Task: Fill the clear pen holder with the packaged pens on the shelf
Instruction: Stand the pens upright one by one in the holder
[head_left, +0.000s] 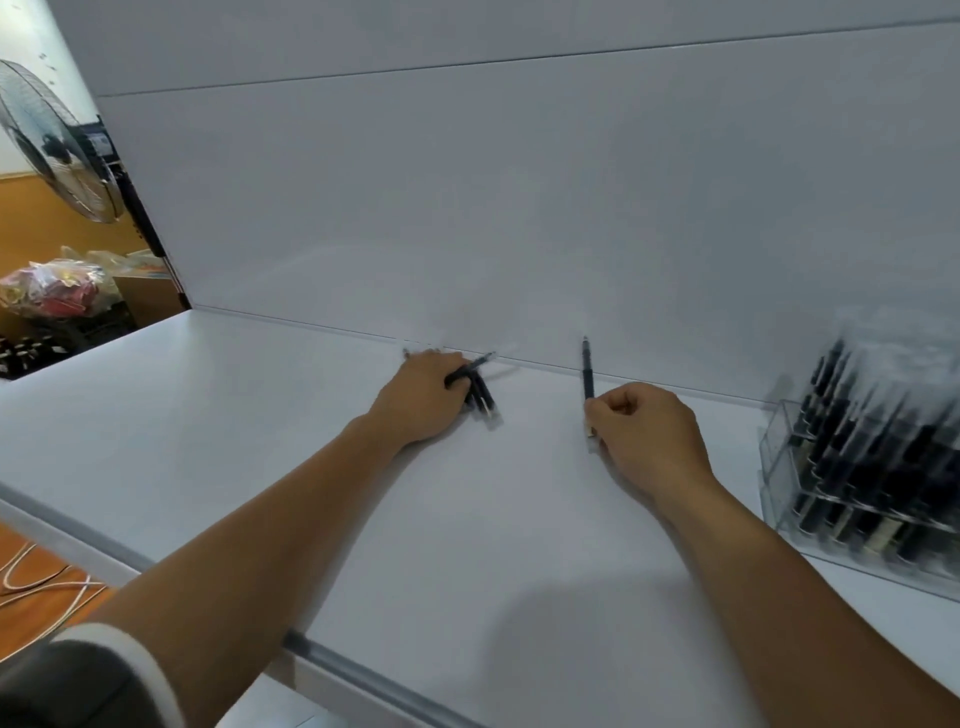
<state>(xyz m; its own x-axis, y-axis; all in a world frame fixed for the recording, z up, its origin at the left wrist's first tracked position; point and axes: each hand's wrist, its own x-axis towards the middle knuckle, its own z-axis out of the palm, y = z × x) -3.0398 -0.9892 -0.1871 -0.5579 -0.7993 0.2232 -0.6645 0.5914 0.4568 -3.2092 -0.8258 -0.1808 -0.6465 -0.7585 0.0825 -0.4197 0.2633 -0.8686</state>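
Note:
My left hand (423, 397) rests on the white shelf (260, 441) near the back wall, closed around a small bunch of dark pens (480, 392) that stick out to its right. My right hand (644, 434) is to the right of it, fingers pinched on a single dark pen (587, 371) held upright and pointing toward the back wall. The clear pen holder (857, 467) stands at the shelf's right edge, apart from both hands, with several dark pens in its tiered slots. Motion blur smears the holder's upper part.
A white back panel (519, 208) rises behind the shelf. A grey metal rail (363, 675) edges the shelf front. To the left, beyond the shelf, stand a fan (57, 150), a plastic bag of goods (57, 288) and cables on the floor (36, 582).

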